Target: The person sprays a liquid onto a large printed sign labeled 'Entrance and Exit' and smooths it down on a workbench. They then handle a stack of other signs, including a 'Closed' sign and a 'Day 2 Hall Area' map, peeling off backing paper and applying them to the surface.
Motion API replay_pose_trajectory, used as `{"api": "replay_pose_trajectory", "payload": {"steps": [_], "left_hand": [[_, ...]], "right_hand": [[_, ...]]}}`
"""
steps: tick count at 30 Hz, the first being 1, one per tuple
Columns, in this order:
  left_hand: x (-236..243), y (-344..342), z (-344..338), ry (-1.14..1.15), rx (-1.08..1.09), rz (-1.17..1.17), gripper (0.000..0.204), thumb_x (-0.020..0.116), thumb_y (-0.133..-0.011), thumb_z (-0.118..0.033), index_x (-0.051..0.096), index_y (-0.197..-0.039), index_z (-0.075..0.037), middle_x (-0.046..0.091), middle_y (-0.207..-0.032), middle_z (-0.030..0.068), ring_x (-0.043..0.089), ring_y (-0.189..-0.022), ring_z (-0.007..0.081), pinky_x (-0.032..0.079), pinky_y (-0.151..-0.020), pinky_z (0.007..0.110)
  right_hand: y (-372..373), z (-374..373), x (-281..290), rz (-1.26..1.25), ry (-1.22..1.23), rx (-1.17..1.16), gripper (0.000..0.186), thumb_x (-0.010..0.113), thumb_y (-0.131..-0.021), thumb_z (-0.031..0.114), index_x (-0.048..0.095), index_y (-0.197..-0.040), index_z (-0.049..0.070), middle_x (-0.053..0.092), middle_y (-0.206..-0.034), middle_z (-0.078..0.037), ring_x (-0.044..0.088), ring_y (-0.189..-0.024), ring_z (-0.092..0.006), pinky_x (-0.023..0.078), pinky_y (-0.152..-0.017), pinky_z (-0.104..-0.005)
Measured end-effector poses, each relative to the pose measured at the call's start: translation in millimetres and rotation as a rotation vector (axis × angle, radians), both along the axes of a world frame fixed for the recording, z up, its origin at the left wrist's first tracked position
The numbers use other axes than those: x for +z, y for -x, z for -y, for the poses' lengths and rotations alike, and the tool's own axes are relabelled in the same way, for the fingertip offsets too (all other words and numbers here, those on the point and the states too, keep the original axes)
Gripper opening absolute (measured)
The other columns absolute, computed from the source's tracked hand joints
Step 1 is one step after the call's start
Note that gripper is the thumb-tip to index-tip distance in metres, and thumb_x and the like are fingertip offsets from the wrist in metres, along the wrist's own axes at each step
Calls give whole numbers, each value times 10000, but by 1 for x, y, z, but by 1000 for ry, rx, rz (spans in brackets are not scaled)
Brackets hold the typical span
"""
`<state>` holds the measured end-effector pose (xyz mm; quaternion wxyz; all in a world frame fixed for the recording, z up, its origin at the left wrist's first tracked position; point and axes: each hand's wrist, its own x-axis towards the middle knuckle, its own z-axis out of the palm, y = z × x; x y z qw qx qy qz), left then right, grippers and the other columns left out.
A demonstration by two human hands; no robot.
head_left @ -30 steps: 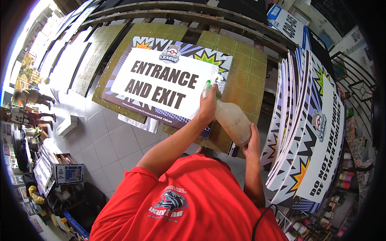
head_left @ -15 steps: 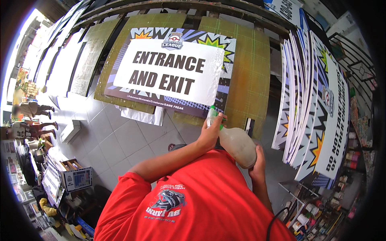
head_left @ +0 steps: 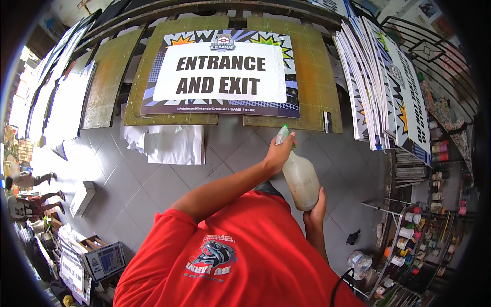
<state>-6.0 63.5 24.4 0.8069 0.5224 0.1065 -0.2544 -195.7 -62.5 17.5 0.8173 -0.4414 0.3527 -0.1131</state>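
A cloudy translucent spray bottle (head_left: 302,181) with a green-tipped spray head is between my hands, tilted, its nozzle toward the boards. My left hand (head_left: 280,152) is wrapped round the neck and spray head. My right hand (head_left: 315,207) grips the bottle's lower end from the right side. Beyond the nozzle, apart from it, a printed sign (head_left: 220,105) with a white middle panel, black lettering and a purple comic-style border lies flat on worn yellow-green boards (head_left: 319,77).
Signs (head_left: 365,82) stand stacked at the right. Crumpled white paper (head_left: 174,146) hangs below the boards. A rack (head_left: 404,240) of small containers and a clear plastic bag (head_left: 359,263) are at lower right. People (head_left: 33,197) are at far left.
My view has shifted. The spray bottle and both hands have drawn back from the sign's near edge, leaving a gap. Both hands still hold the bottle, which is more upright in the picture.
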Motion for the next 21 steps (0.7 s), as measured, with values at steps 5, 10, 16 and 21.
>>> {"api": "replay_pose_trajectory", "payload": {"steps": [5, 10, 16, 21], "left_hand": [[-4, 7, -25, 20, 52, 29, 296, 583, -964, -336, 576, -1004, -43, 618, -870, 62, 548, -768, 138, 461, -689, 299], [-7, 7, -52, 55, 107, 37, 256, 584, -967, -307, 559, -985, -53, 611, -864, 59, 546, -752, 141, 457, -668, 297], [-5, 6, -63, 86, 160, 38, 269, 569, -974, -314, 552, -1004, -47, 613, -867, 65, 560, -773, 141, 456, -680, 298], [1, -2, -59, 22, 143, 75, 273, 556, -977, -309, 559, -1013, -39, 626, -885, 74, 557, -775, 142, 455, -702, 308]], "right_hand": [[3, -18, -5, 16, 53, -11, 415, 423, -1021, 363, 562, -1207, 20, 616, -1178, -92, 578, -1096, -200, 442, -959, -350], [-1, -41, -3, 43, 40, 31, 386, 450, -1014, 350, 549, -1210, 32, 610, -1178, -84, 568, -1100, -191, 437, -957, -343], [-5, -54, 1, 46, 65, 48, 339, 502, -989, 318, 524, -1186, 43, 561, -1142, -64, 532, -1097, -185, 422, -960, -336], [-16, -46, -3, 62, 19, 46, 331, 491, -992, 322, 526, -1176, 49, 560, -1119, -59, 534, -1079, -176, 426, -943, -335]]}}
